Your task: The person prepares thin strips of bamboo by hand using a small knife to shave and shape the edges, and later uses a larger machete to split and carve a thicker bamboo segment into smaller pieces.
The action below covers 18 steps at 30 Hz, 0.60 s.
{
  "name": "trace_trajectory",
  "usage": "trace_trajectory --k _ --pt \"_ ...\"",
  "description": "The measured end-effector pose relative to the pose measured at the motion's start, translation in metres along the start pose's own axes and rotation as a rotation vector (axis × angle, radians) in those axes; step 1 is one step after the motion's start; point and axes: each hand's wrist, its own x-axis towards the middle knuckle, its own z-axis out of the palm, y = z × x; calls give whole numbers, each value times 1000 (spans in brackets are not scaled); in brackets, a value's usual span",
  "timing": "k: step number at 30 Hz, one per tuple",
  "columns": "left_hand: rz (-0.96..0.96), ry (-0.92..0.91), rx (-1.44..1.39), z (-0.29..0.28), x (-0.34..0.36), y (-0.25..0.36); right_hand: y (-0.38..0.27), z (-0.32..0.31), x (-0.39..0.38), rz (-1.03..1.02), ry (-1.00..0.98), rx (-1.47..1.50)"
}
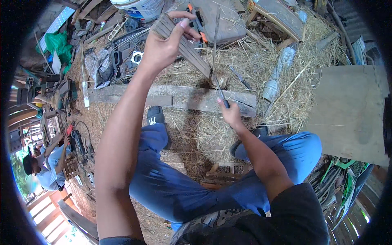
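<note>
My left hand [166,47] is raised at upper middle, closed around a flat, weathered strip of wood or bamboo [195,58] that slants down to the right. My right hand [231,111] is closed on the black handle of a knife [220,90], whose blade meets the lower end of the strip. A thin sliver [216,30] stands upright from that same spot. Just beneath lies a small pale chunk [220,81], partly hidden, at the edge of a long weathered plank [204,102] on the straw. Another narrow tool with a dark handle [244,83] lies to the right.
A bucket [134,8], tool case [124,49] and grey slab [222,28] sit beyond my hands. A tube [277,71] and large board [347,114] are rightward. At left, a co-worker [47,171] holds a red tool [69,130] with cables. My bent legs flank the straw-covered floor.
</note>
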Motion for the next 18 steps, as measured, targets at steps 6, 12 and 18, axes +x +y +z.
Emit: trace_trajectory --k 6,12,18 --pt "-28 -6 49 -21 4 -15 11 -10 10 114 -195 288" --pt "-70 8 20 -27 8 -22 -30 -14 2 408 -414 597" --pt "-67 50 -116 -13 12 -20 -78 -40 9 378 -510 597"
